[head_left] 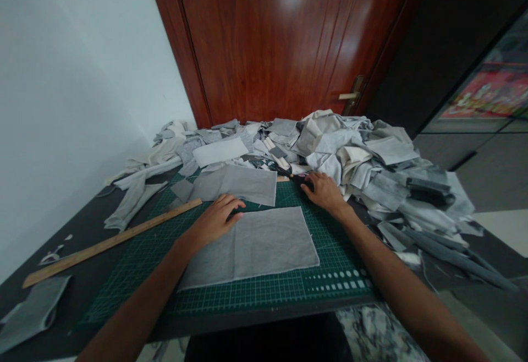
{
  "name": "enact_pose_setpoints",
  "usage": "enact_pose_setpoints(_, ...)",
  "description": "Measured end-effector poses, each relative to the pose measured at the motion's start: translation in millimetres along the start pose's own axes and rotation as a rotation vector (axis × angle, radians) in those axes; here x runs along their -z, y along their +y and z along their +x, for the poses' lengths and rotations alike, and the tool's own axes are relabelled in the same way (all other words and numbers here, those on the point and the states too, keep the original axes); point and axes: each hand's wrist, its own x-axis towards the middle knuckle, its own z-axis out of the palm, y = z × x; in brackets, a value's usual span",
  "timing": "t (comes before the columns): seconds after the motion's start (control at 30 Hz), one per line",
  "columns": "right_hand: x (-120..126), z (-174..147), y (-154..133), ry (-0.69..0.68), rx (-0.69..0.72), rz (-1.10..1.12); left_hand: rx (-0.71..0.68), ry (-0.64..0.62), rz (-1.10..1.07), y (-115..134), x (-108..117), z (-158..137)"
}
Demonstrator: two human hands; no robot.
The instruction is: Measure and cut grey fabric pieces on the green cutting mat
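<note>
My left hand [218, 218] rests with its fingers loosely spread and bent over the top edge of a grey fabric piece [272, 243]. That piece lies flat on a green cutting mat [214, 300]. Beyond it lies a second grey fabric piece [235, 183], also flat. At the far edge of the mat, my right hand [324, 190] has its fingers closed round the dark handles of a pair of scissors [297, 179]. The scissors' blades point left, toward the fabric scraps, and the grip is partly hidden by the fingers.
A wooden ruler [111, 243] lies slantwise at the left. Heaped fabric scraps [330, 142] line the back and right of the table, with a black object [429, 191] on top. A folded grey cloth [35, 310] sits at the near left corner. A wooden door [272, 43] stands behind.
</note>
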Motion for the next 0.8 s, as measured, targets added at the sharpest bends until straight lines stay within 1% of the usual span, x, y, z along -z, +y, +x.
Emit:
enact_pose_setpoints(0.1,-4,0,3,-0.096,-0.015,-0.004,0.04,-0.065,-0.013,7,1,-1)
enact_pose_setpoints(0.17,-6,0,4,-0.126,-0.009,-0.013,0.049,-0.084,-0.005,11,4,0)
enact_pose_setpoints(0.23,-7,1,5,-0.139,-0.001,-0.016,0.042,-0.056,0.023,10,8,1)
enact_pose_setpoints(0.3,-6,1,5,-0.142,0.004,-0.009,0.066,0.022,0.083,1,14,0)
enact_pose_setpoints(0.37,-7,1,6,-0.144,0.013,-0.002,0.172,0.116,0.184,-17,24,-7)
enact_pose_setpoints(0.43,-8,2,7,-0.146,0.031,0.003,0.364,0.154,0.325,-38,35,-22)
enact_pose_setpoints(0.47,-9,2,9,-0.148,0.042,0.004,0.461,0.146,0.38,-47,40,-33)
enact_pose_setpoints(0.5,-10,3,10,-0.151,0.055,0.005,0.529,0.098,0.406,-55,45,-45)
enact_pose_setpoints(0.53,-11,4,12,-0.154,0.068,0.008,0.576,0.038,0.412,-60,49,-56)
enact_pose_setpoints(0.57,-13,4,14,-0.158,0.083,0.011,0.611,0.019,0.411,-63,52,-67)
enact_pose_setpoints(0.6,-13,5,17,-0.164,0.1,0.014,0.636,0.006,0.409,-65,55,-76)
enact_pose_setpoints(0.67,-14,6,21,-0.171,0.131,0.026,0.662,0.03,0.458,-65,59,-89)
enact_pose_setpoints(0.8,-13,6,25,-0.178,0.13,0.052,0.6,-0.023,0.554,-65,63,-94)
